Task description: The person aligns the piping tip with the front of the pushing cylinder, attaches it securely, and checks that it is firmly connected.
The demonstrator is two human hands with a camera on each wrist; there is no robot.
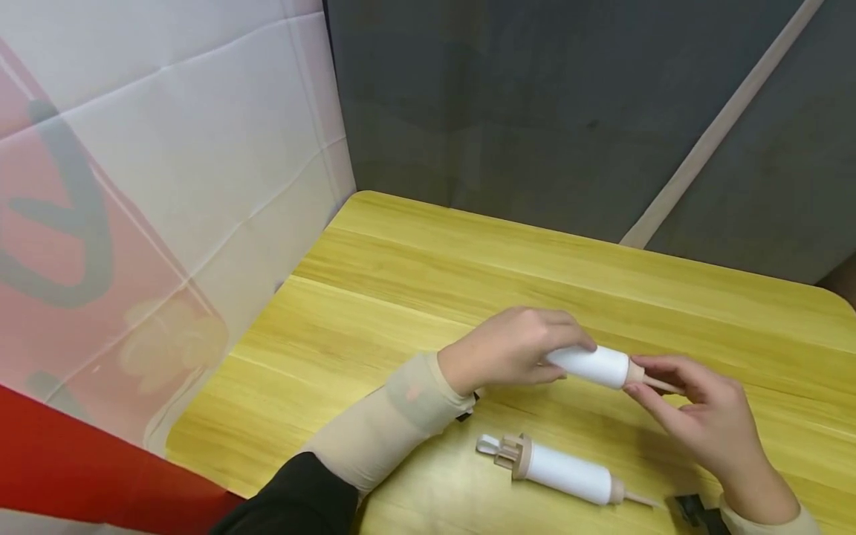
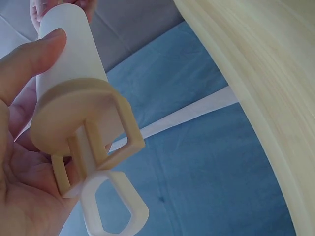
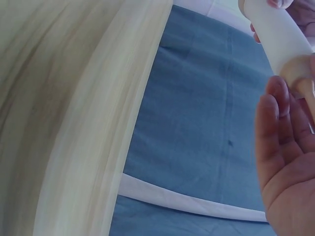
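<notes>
A toy syringe with a white barrel (image 1: 598, 365) is held above the table between both hands, lying almost level. My left hand (image 1: 524, 343) grips the barrel near its handle end, thumb along the side. The left wrist view shows the beige end flange (image 2: 74, 105) with square finger loops and a white plunger ring (image 2: 140, 214). At the other end, my right hand (image 1: 715, 412) pinches the beige nose cone (image 1: 635, 374), from which a thin beige needle points right. A second toy syringe (image 1: 568, 473) of the same kind lies on the table, nearer me.
The wood-grain table (image 1: 401, 245) has rounded corners. A white printed sheet (image 1: 234, 126) hangs along its left side, and dark grey cloth (image 1: 501, 111) with a pale strip stands behind. A black strap piece (image 1: 695, 513) shows near my right wrist.
</notes>
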